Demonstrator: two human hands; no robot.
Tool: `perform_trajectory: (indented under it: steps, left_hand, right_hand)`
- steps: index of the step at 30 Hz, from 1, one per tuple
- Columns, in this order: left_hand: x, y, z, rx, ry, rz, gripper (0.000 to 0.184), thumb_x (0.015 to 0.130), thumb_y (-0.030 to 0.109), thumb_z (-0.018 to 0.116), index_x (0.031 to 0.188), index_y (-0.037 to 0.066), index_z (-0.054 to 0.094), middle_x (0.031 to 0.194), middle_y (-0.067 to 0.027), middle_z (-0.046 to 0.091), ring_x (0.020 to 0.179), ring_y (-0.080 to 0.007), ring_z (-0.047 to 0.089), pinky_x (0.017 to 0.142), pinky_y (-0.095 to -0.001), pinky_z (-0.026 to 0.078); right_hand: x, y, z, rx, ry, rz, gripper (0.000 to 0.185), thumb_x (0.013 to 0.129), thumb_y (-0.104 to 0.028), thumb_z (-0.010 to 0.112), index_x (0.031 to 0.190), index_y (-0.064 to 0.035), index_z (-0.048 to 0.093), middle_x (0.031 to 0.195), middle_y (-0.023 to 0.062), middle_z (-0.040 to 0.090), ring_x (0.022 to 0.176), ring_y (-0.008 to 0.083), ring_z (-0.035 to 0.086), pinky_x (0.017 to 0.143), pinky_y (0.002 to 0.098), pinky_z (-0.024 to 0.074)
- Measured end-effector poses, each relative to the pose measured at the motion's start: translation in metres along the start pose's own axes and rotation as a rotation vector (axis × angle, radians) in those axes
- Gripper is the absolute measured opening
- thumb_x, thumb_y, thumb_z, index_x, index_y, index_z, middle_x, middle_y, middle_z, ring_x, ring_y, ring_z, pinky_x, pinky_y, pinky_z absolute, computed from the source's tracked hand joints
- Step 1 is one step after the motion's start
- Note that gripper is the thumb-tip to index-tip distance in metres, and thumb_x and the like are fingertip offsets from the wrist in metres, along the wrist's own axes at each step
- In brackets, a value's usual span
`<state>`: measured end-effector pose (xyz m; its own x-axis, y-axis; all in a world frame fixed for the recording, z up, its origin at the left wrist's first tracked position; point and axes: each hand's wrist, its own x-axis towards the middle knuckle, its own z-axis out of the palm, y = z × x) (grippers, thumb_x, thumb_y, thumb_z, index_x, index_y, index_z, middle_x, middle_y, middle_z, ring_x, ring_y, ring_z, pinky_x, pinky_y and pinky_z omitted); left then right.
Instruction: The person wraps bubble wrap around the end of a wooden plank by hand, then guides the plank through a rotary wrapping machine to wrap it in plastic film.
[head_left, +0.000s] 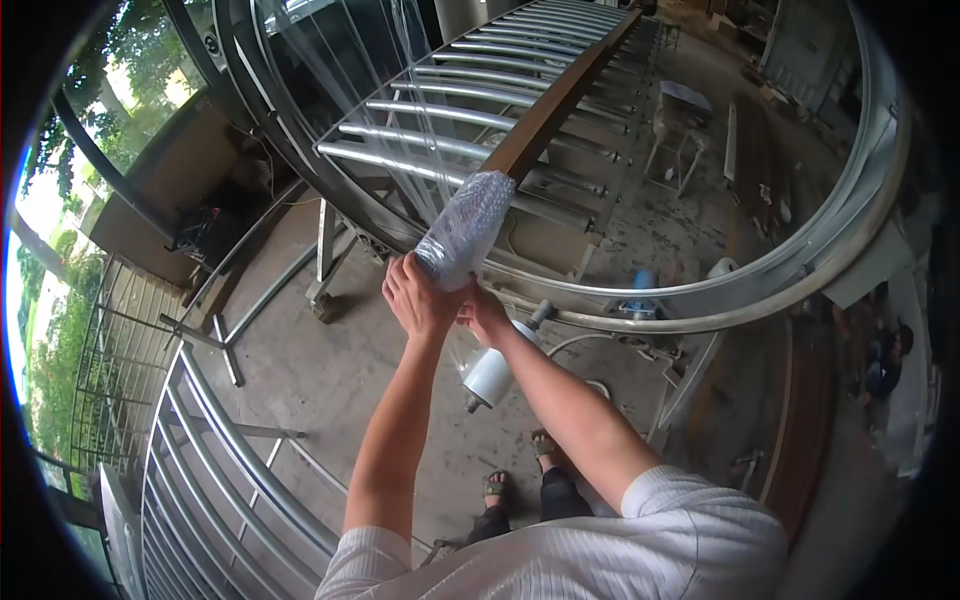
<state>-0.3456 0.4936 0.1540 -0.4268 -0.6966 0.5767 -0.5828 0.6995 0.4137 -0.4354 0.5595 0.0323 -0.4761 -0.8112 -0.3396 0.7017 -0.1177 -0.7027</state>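
A long brown beam (555, 105) lies on the rollers, its near end covered in clear bubble wrap (468, 225). My left hand (415, 295) is closed around the left side of the wrapped end, fingers bent over the plastic. Close beside it, my right hand (482, 312) grips the lower right of the same wrap with curled fingers; its fingertips are partly hidden. Just below my right forearm hangs a white roll of plastic film (490, 378) on a spindle. A thin see-through sheet shows between the roll and my hands.
A large metal ring (700, 308) surrounds the beam in front of me. Beyond it stretches a roller conveyor (450, 112). Another rack of metal rollers (205, 440) stands at lower left. A blue motor-like part (642, 283) sits by the ring. Long brown boards (800, 420) lie at right.
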Motion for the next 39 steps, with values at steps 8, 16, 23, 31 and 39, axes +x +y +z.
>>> perform_trajectory:
  steps: [8, 16, 23, 31, 39]
  left_hand:
    - [0.018, -0.020, -0.019, -0.160, -0.280, 0.226, 0.120, 0.055, 0.036, 0.098, 0.156, 0.016, 0.038, 0.132, -0.0167, 0.053, 0.124, -0.0365, 0.055, 0.102, -0.0481, 0.048]
    - [0.017, -0.024, -0.005, -0.109, -0.278, 0.307, 0.116, 0.056, 0.027, 0.097, 0.155, 0.014, 0.038, 0.135, -0.0186, 0.047, 0.122, -0.0403, 0.054, 0.103, -0.0494, 0.047]
    - [0.022, -0.003, -0.022, -0.092, -0.371, 0.402, 0.124, 0.059, 0.031, 0.097, 0.157, 0.006, 0.025, 0.143, -0.0247, 0.042, 0.131, -0.0452, 0.047, 0.107, -0.0545, 0.043]
    - [0.016, 0.001, 0.001, -0.111, -0.333, 0.288, 0.124, 0.062, 0.036, 0.095, 0.158, 0.004, 0.024, 0.137, -0.0252, 0.048, 0.125, -0.0442, 0.051, 0.104, -0.0519, 0.046]
    - [0.017, 0.011, 0.005, 0.050, -0.313, 0.168, 0.107, 0.065, 0.035, 0.094, 0.151, 0.003, 0.037, 0.127, -0.0193, 0.054, 0.117, -0.0401, 0.056, 0.098, -0.0487, 0.050]
  right_hand:
    - [-0.017, -0.036, -0.032, -0.564, 0.118, -0.365, 0.031, 0.102, -0.029, 0.063, 0.094, -0.0010, 0.072, 0.081, 0.0063, 0.073, 0.071, 0.0138, 0.067, 0.064, 0.0320, 0.0536]
    - [-0.017, -0.067, -0.057, -0.565, -0.039, -0.478, 0.027, 0.095, -0.008, 0.071, 0.121, -0.0054, 0.065, 0.112, 0.0041, 0.072, 0.099, 0.0138, 0.068, 0.083, 0.0323, 0.0561]
    - [-0.016, -0.061, -0.035, -0.939, 0.067, -0.896, 0.026, 0.076, -0.003, 0.078, 0.092, -0.0028, 0.058, 0.091, 0.0101, 0.058, 0.082, 0.0256, 0.062, 0.073, 0.0380, 0.0502]
    - [-0.011, -0.057, -0.045, -0.883, 0.067, -0.976, 0.026, 0.075, 0.003, 0.070, 0.096, -0.0041, 0.055, 0.094, 0.0134, 0.054, 0.089, 0.0322, 0.061, 0.079, 0.0398, 0.0507]
    - [0.016, -0.099, -0.071, -0.296, -0.359, -0.279, 0.052, 0.090, -0.021, 0.076, 0.134, -0.0035, 0.057, 0.121, 0.0122, 0.068, 0.109, 0.0243, 0.067, 0.098, 0.0348, 0.0528]
